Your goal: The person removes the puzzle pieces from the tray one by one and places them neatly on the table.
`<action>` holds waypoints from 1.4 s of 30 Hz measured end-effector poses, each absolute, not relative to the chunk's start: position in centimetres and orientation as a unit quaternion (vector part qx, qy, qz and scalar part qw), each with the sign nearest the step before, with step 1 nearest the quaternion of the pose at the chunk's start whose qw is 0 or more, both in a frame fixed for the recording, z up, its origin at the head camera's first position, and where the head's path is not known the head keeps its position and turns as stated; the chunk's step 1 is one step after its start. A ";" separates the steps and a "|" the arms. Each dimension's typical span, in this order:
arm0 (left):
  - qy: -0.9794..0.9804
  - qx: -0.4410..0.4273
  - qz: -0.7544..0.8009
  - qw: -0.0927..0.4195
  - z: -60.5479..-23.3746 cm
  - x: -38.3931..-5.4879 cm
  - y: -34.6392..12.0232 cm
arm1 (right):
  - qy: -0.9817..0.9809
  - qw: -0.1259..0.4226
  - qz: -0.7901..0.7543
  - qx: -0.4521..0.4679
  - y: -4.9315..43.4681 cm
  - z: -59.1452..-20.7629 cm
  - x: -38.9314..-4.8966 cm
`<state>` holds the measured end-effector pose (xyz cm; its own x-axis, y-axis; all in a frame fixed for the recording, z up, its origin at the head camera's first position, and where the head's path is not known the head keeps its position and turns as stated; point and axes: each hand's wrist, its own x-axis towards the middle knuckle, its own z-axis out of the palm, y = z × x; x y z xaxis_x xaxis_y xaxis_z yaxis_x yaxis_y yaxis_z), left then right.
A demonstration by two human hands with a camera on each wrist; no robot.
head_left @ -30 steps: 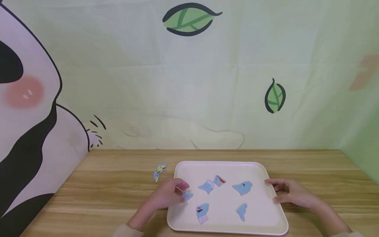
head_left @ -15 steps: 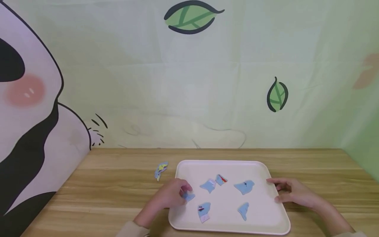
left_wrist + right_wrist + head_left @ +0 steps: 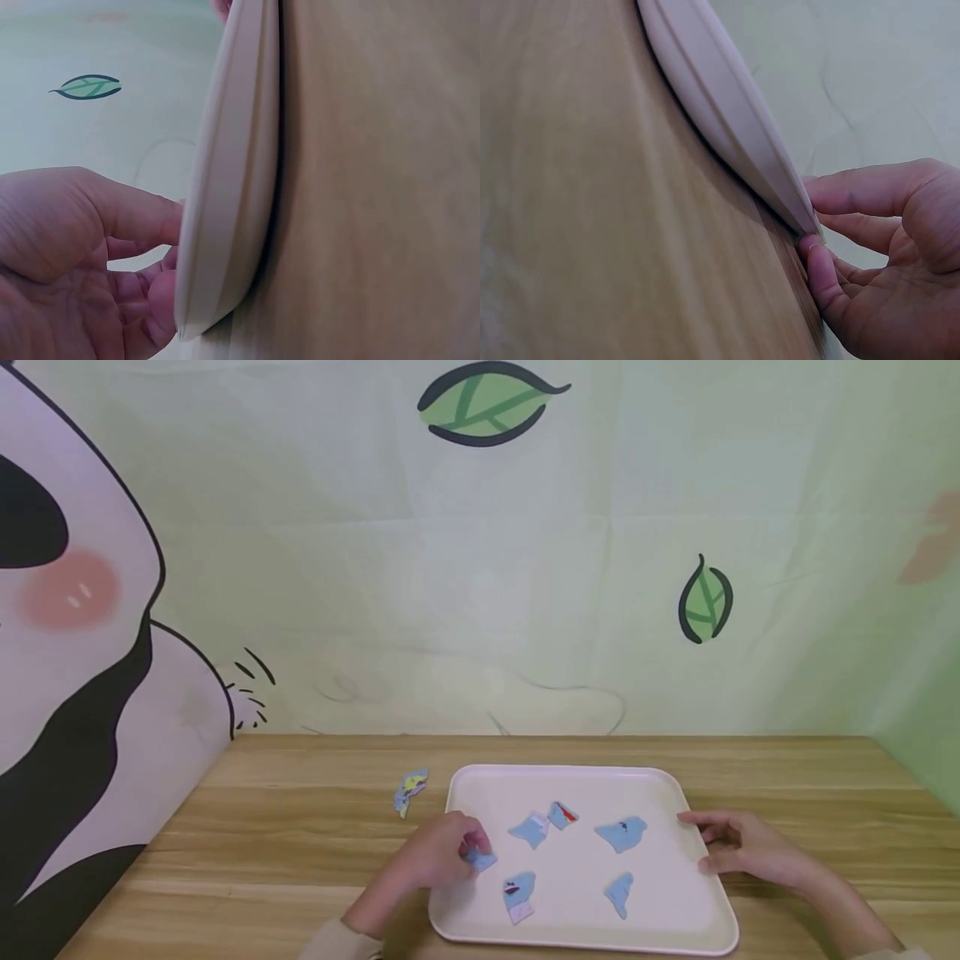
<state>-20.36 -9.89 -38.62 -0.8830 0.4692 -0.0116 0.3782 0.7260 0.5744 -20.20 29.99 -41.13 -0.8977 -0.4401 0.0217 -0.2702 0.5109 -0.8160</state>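
Observation:
A white tray (image 3: 570, 918) lies on the wooden table and bears several blue jigsaw puzzle pieces. At the tray's left side my left hand (image 3: 446, 852) pinches a small blue puzzle piece (image 3: 482, 860), partly hidden under the fingers. In the left wrist view the tray rim hides those fingertips. My right hand (image 3: 750, 852) holds the tray's right rim with thumb and fingers, as the right wrist view also shows. Nearest to the left hand is a blue-and-pink piece (image 3: 519, 893) with a dark red mark. Another blue piece (image 3: 619, 893) lies toward the front right.
Farther back on the tray are a blue-and-pink piece (image 3: 532, 829), a red-striped piece (image 3: 562, 815) and a wide blue piece (image 3: 622, 833). Colourful pieces (image 3: 410, 792) lie on the table (image 3: 300, 827), left of the tray. A printed cloth (image 3: 360, 585) hangs behind.
The left fingers have come down closer around the small blue piece, which has turned slightly. The right hand stays at the rim. The whole view has shifted a little.

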 end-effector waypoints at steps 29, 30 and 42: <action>0.889 0.233 0.368 0.141 -38.3 -20.3 -10.9 | 0.861 0.085 -0.454 -0.213 30.2 -41.3 -20.1; 0.887 0.234 0.372 0.143 -38.3 -20.4 -11.0 | 0.861 0.084 -0.453 -0.213 30.3 -41.4 -20.1; 0.831 0.208 0.488 0.165 -38.1 -21.0 -12.3 | 0.861 0.089 -0.454 -0.211 30.1 -41.1 -20.2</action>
